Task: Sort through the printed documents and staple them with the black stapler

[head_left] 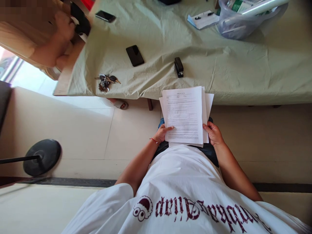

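A loose stack of printed paper sheets [184, 113] is held above my lap, its edges fanned unevenly and its far end close to the table's front edge. My left hand [162, 132] grips the stack's left side, thumb lying on top of the print. On the opposite side, my right hand [213, 132] pinches the right edges of the sheets between thumb and fingers. The fingers under the paper are hidden. Just beyond the stack, a black stapler [178, 67] rests on the table, apart from both hands.
A green cloth covers the table [243, 74]. On it lie keys [106, 82], a black phone [135, 55], another phone [105, 16], a folded paper [203, 20] and a filled plastic bag [234, 27]. Another person's arm [52, 42] is at left. A round black stand base [42, 157] is on the floor.
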`<state>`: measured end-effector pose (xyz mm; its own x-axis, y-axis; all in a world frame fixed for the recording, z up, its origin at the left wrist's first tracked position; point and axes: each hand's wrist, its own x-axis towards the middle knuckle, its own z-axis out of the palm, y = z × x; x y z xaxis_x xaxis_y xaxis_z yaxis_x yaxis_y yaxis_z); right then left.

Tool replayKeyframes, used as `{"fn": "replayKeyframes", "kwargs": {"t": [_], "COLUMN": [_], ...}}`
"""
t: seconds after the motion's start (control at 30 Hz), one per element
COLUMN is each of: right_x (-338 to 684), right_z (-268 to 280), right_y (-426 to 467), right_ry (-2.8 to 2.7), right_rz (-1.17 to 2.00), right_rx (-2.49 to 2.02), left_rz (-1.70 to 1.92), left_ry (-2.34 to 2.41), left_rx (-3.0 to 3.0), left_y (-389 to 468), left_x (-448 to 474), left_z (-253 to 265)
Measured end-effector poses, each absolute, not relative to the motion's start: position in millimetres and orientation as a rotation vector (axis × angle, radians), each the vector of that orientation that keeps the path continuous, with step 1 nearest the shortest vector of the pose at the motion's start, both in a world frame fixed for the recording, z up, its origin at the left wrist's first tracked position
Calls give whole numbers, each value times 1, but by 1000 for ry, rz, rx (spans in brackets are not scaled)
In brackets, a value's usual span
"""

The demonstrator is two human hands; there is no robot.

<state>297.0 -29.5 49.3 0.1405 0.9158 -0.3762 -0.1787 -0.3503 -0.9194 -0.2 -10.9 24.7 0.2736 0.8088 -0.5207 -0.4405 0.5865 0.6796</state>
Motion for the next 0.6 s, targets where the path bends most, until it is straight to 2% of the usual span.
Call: {"fn": "replayKeyframes", "kwargs": {"t": [0.33,0.6], "right_x": [317,332], "right_z": [54,48], "right_y": [-27,-30], "right_ry": [-627,-603], "right_rz": [1113,1258], "right_rx": [-1427,-1462], "left_rz": [899,894], "left_ry": [954,945], "left_rx": [372,373], "left_y": [-10,-10], "left_x": [-2,-2], "left_z": [23,25]}}
